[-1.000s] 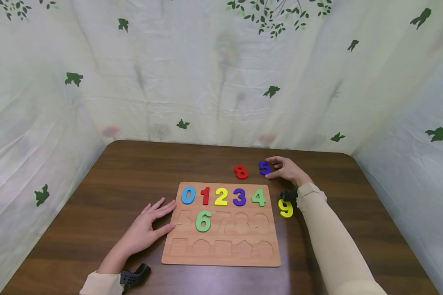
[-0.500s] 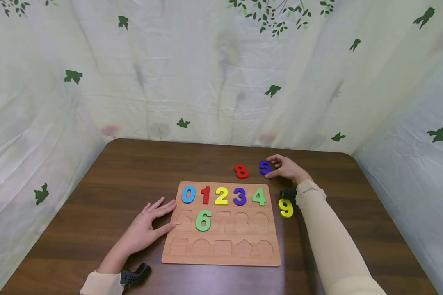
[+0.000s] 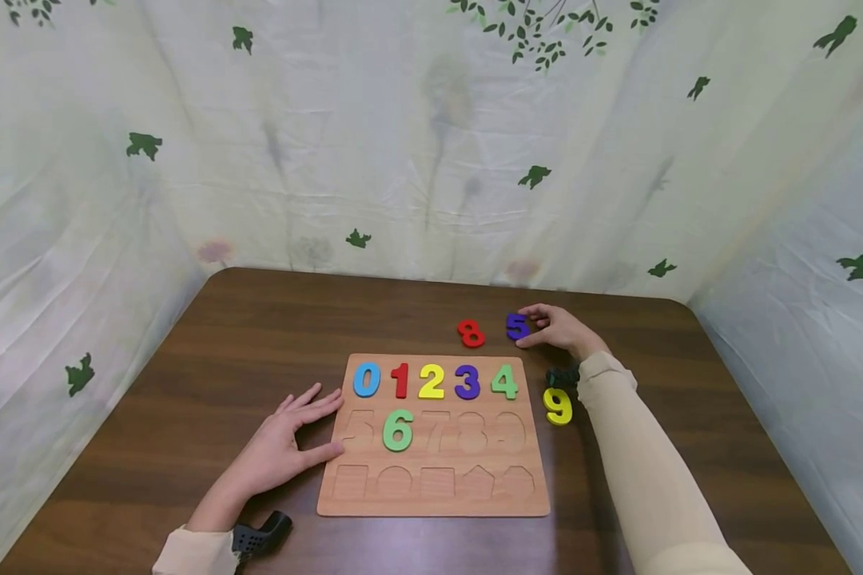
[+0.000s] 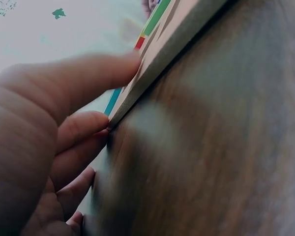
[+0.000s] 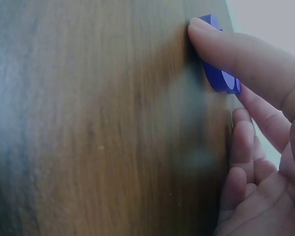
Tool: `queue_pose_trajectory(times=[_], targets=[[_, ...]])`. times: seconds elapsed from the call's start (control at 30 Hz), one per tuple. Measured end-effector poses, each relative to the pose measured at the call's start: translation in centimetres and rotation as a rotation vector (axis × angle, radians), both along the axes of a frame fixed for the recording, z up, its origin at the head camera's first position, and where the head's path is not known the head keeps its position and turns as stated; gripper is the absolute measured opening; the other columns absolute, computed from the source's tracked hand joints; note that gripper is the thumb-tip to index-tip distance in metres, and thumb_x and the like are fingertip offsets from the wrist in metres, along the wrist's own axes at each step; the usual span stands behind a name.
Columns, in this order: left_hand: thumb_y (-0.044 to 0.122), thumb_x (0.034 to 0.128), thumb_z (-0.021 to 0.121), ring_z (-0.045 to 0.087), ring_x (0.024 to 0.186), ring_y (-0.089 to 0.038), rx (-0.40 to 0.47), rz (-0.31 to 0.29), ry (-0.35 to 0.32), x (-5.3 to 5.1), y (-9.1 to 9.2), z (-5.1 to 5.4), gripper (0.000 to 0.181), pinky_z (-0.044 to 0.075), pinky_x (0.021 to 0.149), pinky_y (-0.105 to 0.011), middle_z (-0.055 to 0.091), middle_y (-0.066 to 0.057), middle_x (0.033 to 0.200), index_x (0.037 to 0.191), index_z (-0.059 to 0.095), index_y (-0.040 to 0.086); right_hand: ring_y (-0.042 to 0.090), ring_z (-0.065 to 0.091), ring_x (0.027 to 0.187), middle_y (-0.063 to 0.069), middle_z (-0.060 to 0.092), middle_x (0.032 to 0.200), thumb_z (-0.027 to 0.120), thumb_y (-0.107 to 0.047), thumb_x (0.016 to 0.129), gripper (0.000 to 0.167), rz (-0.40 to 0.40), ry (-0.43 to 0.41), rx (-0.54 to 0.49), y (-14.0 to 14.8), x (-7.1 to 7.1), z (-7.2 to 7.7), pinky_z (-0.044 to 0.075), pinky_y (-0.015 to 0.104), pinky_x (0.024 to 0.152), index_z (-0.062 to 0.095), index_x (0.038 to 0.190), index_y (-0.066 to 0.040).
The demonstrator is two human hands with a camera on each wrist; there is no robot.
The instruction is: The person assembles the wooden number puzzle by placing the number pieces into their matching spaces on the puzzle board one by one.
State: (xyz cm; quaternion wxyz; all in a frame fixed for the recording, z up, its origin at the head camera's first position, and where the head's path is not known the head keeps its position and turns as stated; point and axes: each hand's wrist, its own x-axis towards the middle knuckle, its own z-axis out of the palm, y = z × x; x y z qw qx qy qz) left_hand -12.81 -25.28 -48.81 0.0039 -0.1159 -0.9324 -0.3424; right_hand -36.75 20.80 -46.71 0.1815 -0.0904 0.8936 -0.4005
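Observation:
At the far right of the table, my right hand (image 3: 562,331) pinches a purple number 5 (image 3: 516,327) between thumb and fingers. The piece lies on the wood, and the right wrist view shows the thumb across the 5 (image 5: 219,78). My left hand (image 3: 279,449) rests spread at the left edge of a wooden number board (image 3: 431,505), thumb and fingertips touching it. Blue 0 (image 3: 367,379), red 1 (image 3: 399,381), yellow 2 (image 3: 431,382), purple 3 (image 3: 467,383) and green 4 (image 3: 504,382) fill its top row. A green 6 (image 3: 398,431) sits in the middle row among bare outlines.
Left of the 5 lies a red 8 (image 3: 471,334). A yellow 9 (image 3: 558,407) is beside the board's right edge, close to the right forearm. The brown table (image 3: 187,415) ends at a pale curtain (image 3: 374,160) printed with green birds and leaves.
The left thumb has shifted slightly down along the board's edge. The right hand stays at the 5, and the pieces keep their places.

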Motion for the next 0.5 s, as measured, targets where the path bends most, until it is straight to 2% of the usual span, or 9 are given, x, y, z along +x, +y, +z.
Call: queue_pose_trajectory(times=[0.3,0.5], targets=[[0.049,0.0858,0.089,0.035,0.160,-0.047,0.000,-0.012,-0.003,0.06,-0.05,0.31,0.079,0.018,0.128,-0.075,0.058,-0.009,0.160,0.152,0.063,0.015,0.041,0.050,0.136,0.026,0.051,0.155,0.087,-0.022,0.092,0.070,0.014,0.039,0.017,-0.02,0.04,0.13,0.041,0.058,0.123,0.056,0.152,-0.003],[0.048,0.0850,0.090,0.034,0.160,-0.046,-0.003,-0.005,-0.014,0.00,-0.05,0.03,0.080,0.017,0.129,-0.074,0.058,-0.008,0.161,0.153,0.063,0.016,0.034,0.057,0.119,0.022,0.062,0.134,0.088,-0.022,0.091,0.065,0.040,0.100,0.064,-0.05,0.00,0.03,0.049,0.049,0.111,0.060,0.145,0.001]])
